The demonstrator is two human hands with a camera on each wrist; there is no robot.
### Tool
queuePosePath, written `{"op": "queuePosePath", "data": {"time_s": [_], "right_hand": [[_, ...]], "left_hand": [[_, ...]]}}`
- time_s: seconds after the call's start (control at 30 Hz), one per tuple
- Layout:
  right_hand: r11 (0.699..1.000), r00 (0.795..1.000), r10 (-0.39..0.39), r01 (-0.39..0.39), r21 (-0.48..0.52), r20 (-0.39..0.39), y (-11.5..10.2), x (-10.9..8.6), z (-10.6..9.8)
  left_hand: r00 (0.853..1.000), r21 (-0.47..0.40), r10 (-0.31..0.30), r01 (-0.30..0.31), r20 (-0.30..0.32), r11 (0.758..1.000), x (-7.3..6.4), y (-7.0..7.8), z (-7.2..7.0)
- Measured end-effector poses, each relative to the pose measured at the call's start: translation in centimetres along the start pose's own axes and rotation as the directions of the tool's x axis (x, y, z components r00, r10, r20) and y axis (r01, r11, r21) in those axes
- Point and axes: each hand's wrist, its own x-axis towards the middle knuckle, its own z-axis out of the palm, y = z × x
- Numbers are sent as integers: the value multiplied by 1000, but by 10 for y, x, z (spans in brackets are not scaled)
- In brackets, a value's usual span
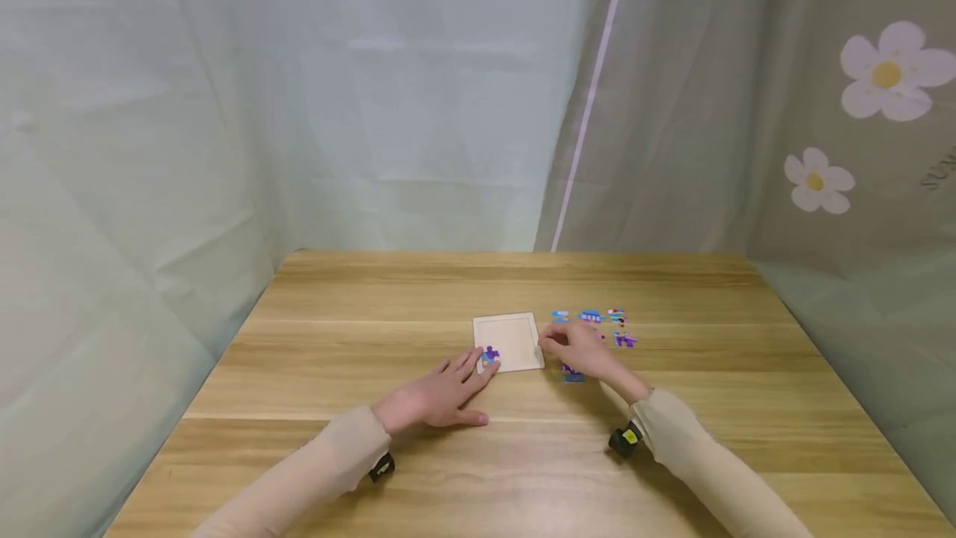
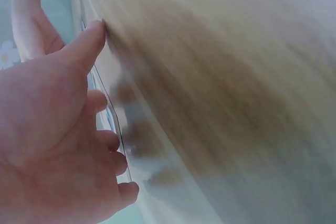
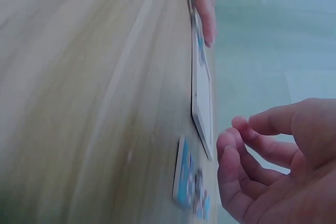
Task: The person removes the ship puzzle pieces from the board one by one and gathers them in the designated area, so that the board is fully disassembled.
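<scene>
A shallow, pale square puzzle tray [image 1: 515, 369] lies on the table. One purple, blue and yellow jigsaw piece [image 1: 490, 353] sits in its near left corner. My left hand [image 1: 451, 393] reaches over that corner with fingers spread, fingertips at the piece and the tray's edge, thumb out to the side. My right hand [image 1: 582, 349] hovers by the tray's right edge, its fingers curled and thumb close to the fingertips. In the right wrist view nothing shows between those fingertips [image 3: 227, 140]. Beneath this hand lies a partly covered jigsaw piece [image 1: 573, 376].
More jigsaw pieces lie right of the tray: a blue piece [image 1: 561, 316], a blue and white one [image 1: 591, 316], a multicoloured one [image 1: 617, 315] and a purple one [image 1: 626, 339]. Pale curtains [image 1: 448, 106] hang behind the wooden table [image 1: 358, 289].
</scene>
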Motion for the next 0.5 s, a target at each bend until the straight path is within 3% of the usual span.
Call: {"op": "queuePosePath", "data": {"time_s": [0.27,0.5], "right_hand": [[998,996,-63,64,-8,62,-12,14,16],[994,986,-98,103,-33,133,-19,26,30]], "left_hand": [[1000,19,28,-27,-11,999,0,-3,0],[1000,24,15,-15,3,1000,0,-4,0]]}}
